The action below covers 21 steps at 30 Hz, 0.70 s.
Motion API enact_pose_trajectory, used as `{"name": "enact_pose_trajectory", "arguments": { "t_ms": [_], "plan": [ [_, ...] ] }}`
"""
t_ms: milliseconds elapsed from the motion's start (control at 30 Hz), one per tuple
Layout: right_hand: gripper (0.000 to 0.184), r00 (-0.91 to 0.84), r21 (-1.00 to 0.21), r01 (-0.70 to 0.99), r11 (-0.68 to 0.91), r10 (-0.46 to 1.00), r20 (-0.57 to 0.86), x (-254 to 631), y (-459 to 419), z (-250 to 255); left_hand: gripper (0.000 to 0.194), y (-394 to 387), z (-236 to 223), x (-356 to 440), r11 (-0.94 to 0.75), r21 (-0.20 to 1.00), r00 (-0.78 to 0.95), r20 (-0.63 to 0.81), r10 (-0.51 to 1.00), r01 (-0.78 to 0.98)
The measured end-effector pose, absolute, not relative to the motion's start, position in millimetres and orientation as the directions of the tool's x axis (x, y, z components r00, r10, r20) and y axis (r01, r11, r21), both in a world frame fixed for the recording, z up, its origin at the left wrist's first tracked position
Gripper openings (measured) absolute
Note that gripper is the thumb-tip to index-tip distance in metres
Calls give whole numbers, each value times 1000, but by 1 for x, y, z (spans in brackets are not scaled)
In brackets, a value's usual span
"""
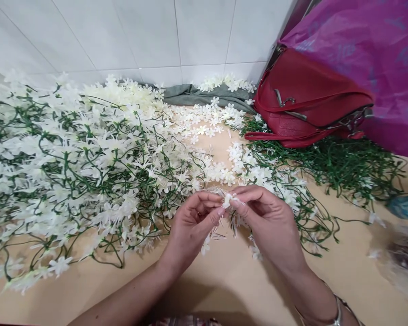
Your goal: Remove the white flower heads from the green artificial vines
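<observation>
Between my fingertips, over the middle of the table, is a small white artificial flower. My left hand pinches it from the left with thumb and forefinger. From the right, the thumb and forefinger of my right hand close on the same flower. Thin white stamens stick out around it, and some of its shape is hidden by the fingers. Loose white petals lie just beyond my hands. White stamen pieces and a few flowers are scattered beneath them.
A large heap of white artificial flowers with green stems fills the left. Bare green stems lie at right, under a red handbag and beside a purple plastic bag. A grey-green cloth lies along the tiled wall.
</observation>
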State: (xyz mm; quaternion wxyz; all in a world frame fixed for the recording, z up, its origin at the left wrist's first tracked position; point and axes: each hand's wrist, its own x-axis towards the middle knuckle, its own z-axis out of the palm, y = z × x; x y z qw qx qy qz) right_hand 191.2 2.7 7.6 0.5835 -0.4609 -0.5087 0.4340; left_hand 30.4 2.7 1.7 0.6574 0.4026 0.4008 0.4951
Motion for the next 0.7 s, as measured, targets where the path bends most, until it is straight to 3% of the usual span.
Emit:
{"name": "enact_pose_trajectory", "arguments": {
  "t_ms": [167, 300, 567, 700],
  "plan": [
    [9, 236, -975, -211, 72, 972, 21, 199, 9, 3, 3, 1, 0, 25, 28, 995, 145, -14, 989, -95],
    [11, 225, -956, -293, 31, 974, -38, 198, 10, 4, 17, 0, 4, 23, -185, 981, 110, 178, 978, 51],
    [9, 93, -979, -192, 72, 994, 55, 188, 3, 7, 15, 2, 15, 32, 70, 960, 182, -20, 983, -271],
    [9, 96, -989, -82, 124, 989, 116, 188, 3, 8, 9, 5, 14, 31, 64, 968, 120, -35, 992, -244]
  ]
}}
